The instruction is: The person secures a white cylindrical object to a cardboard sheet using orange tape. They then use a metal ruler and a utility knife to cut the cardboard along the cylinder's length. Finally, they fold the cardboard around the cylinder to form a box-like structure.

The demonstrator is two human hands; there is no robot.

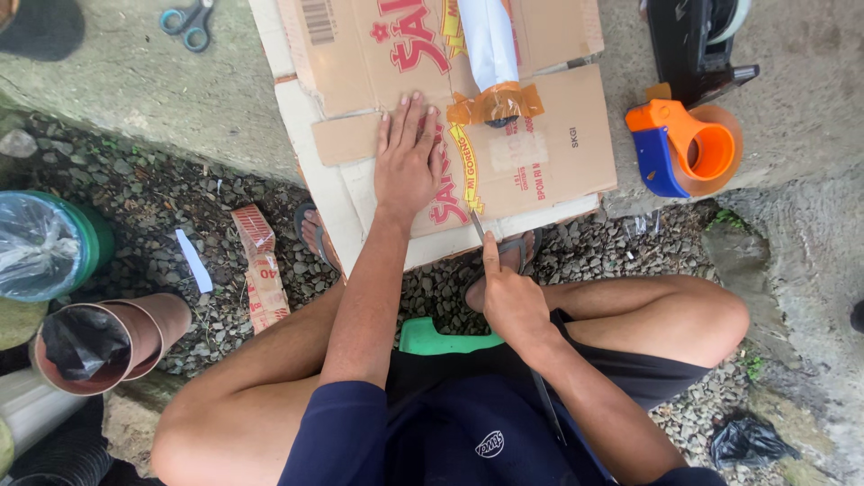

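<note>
i find the flattened cardboard sheet [531,162] lying on the concrete ledge [162,81], its near edge overhanging toward my knees. my left hand [407,162] lies flat on it, fingers spread and extended, pressing down and gripping nothing. my right hand [509,301] is closed around a thin blade [476,222], forefinger stretched along its back, the tip meeting the board's near edge.

handling judgement: the board looks light and stiff across the flutes but bends easily along its creases; it would slide on concrete unless pinned, so a flat palm well beside the cut line is the sound hold (never ahead of the blade). the surface looks dry, not slippery.

a white roll [489,40] is fixed to the board with brown tape [495,103]; its upper end is cut off by the frame. an orange and blue tape dispenser [684,148] sits to the right, scissors [187,22] at upper left.

hidden: the blade's handle is inside my fist, and i cannot tell its type. a dark object [693,40] at top right is cropped, and the board's far end too.
</note>
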